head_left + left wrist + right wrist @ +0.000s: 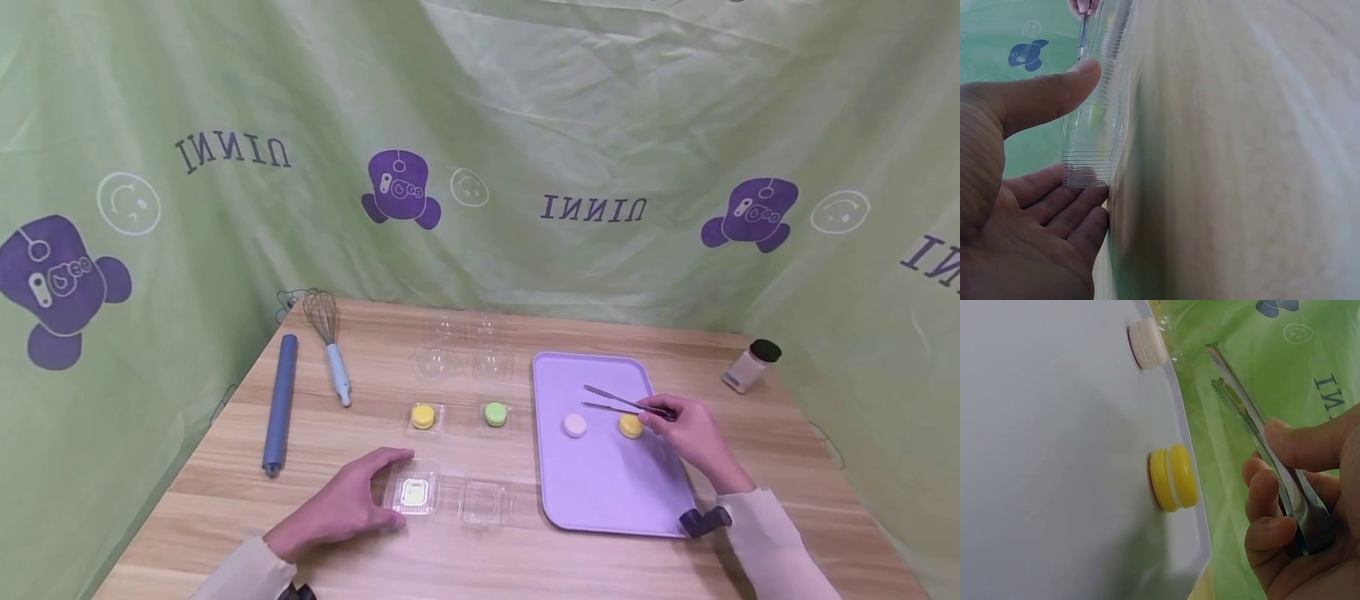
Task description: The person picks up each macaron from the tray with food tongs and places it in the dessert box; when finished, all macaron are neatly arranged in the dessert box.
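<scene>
My right hand [693, 437] holds small metal tongs [1266, 437] between thumb and fingers. Their serrated tips are apart with nothing between them, above the purple tray [600, 500]. On that tray lie a pink macaron [575, 426] and a yellow macaron [1174, 478]. At the near side of the table, my left hand [348, 502] spreads thumb and fingers about a clear plastic box [1088, 169], with fingertips touching its edge. A second clear box [483, 503] lies to its right. Behind them, another yellow macaron [423, 417] and a green macaron [496, 414] sit in clear plastic bases.
Clear domed lids [491, 360] lie at the back of the wooden table. To the left are a blue rolling pin [281, 404] and a whisk [337, 371]. A jar with a dark lid [750, 367] lies tilted at the back right. Green curtain surrounds the table.
</scene>
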`<state>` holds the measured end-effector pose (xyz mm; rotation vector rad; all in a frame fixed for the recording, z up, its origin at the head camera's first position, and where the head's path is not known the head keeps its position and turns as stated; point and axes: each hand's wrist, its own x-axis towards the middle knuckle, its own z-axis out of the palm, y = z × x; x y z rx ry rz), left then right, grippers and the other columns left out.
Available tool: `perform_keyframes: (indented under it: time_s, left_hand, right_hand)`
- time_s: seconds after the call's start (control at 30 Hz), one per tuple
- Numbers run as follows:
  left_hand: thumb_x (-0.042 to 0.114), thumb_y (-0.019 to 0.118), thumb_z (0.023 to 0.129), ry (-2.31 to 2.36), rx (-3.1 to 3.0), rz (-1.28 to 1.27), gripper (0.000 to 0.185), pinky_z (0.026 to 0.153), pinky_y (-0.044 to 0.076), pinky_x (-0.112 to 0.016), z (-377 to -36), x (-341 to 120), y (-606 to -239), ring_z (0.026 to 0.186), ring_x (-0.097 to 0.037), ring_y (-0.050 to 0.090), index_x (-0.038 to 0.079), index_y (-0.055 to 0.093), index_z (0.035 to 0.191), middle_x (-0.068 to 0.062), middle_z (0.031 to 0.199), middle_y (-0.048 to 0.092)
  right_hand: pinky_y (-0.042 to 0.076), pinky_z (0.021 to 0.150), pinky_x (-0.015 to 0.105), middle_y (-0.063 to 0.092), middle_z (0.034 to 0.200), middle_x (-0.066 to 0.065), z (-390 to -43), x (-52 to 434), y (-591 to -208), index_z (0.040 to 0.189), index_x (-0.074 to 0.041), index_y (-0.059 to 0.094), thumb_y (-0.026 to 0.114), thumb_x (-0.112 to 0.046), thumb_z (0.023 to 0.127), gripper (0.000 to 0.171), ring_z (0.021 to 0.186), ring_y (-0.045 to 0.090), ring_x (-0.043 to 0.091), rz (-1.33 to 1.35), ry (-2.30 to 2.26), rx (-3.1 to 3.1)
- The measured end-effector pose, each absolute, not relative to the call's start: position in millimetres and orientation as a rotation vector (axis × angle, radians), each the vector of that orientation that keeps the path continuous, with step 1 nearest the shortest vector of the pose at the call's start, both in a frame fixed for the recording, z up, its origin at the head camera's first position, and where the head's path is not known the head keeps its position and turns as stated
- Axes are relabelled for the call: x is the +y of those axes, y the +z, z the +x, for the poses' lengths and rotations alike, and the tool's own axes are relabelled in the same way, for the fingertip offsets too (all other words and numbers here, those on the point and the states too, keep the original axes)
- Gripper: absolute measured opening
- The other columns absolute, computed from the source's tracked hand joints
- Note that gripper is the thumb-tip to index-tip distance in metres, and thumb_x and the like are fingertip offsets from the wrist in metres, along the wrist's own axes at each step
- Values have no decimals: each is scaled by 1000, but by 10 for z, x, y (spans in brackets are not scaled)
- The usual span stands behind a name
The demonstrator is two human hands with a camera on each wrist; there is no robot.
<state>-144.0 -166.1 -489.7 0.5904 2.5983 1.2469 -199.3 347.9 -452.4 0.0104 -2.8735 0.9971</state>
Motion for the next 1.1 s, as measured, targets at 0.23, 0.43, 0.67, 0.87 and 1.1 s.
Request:
perform_keyframes:
  time_s: [0.23,0.43,0.67,0.87,1.1]
  left_hand:
    - [30,93,65,1287,2555,543,89,119,35,-62,-1452,-1653,-4876,139,-35,51,14,54,143,-5,145,60]
    - [29,94,64,1271,2558,552,90,119,36,-60,-1465,-1653,-4882,140,-34,51,12,54,143,-6,145,60]
    - [30,94,64,1261,2560,552,92,118,37,-60,-1456,-1652,-4884,139,-34,51,11,53,144,-6,145,60]
    - [31,93,65,1272,2558,564,90,118,38,-59,-1452,-1660,-4892,139,-33,52,11,53,144,-7,144,60]
    - [29,92,67,1279,2553,562,89,118,39,-58,-1454,-1658,-4903,139,-33,52,11,53,144,-6,144,60]
  right_hand:
    - [45,62,20,77,103,13,-1984,3505,-4558,112,-7,76,77,-25,90,28,79,56,12,48,976,-2883]
    - [46,63,21,76,100,11,-1966,3492,-4581,111,-8,76,78,-23,88,28,78,56,13,73,1044,-2952]
    - [48,65,21,76,108,15,-1965,3460,-4623,111,-8,76,79,-23,88,28,82,59,16,106,1034,-2985]
    - [46,65,22,76,107,13,-1983,3442,-4622,110,-11,77,78,-22,88,25,81,58,16,132,967,-3005]
    - [47,66,22,76,109,14,-1985,3430,-4628,111,-13,77,79,-22,87,26,81,59,16,152,971,-3023]
